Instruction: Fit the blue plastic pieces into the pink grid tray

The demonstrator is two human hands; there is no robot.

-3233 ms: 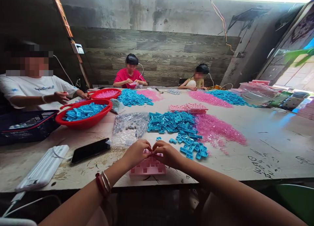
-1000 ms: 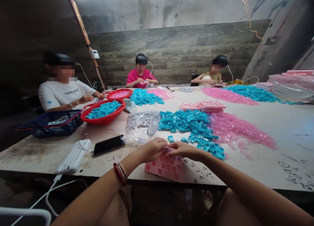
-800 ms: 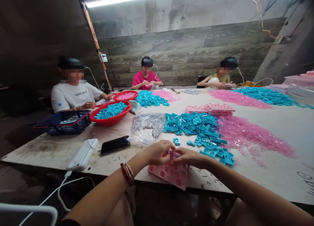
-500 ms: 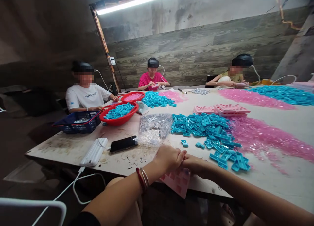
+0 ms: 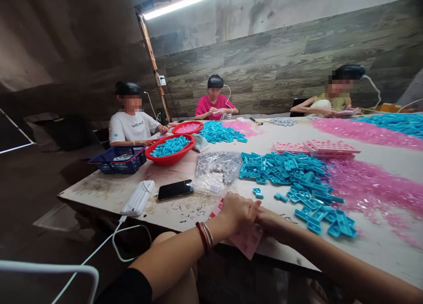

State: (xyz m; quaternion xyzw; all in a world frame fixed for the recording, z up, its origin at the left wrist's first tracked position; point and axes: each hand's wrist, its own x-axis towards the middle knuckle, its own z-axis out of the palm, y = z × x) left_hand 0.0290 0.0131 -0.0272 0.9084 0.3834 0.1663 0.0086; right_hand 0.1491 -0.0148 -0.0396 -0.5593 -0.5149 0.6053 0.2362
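A pink tray with square recesses point(image 5: 246, 241) lies tilted at the table's near edge, under both hands. My left hand point(image 5: 236, 211), with red and silver bracelets at the wrist, is closed over the tray. Against it on the right is my right hand point(image 5: 266, 220), its fingers closed and mostly hidden behind the left one. Whatever small piece may be between the fingers cannot be made out. Just beyond the hands are a few loose blue pieces point(image 5: 280, 197), a blue heap point(image 5: 284, 169) and a clear bag of small grey parts point(image 5: 218, 169).
A phone point(image 5: 175, 190) and a white power bank with cable point(image 5: 139, 198) lie left. Behind them are a blue basket point(image 5: 119, 161) and a red basin point(image 5: 170, 158). Pink pieces point(image 5: 373, 189) and stacked pink trays point(image 5: 332, 149) are right. Three people sit across the table.
The view has swung left, so things appear further right. More of the pink tray shows above my left hand. The hands remain together.
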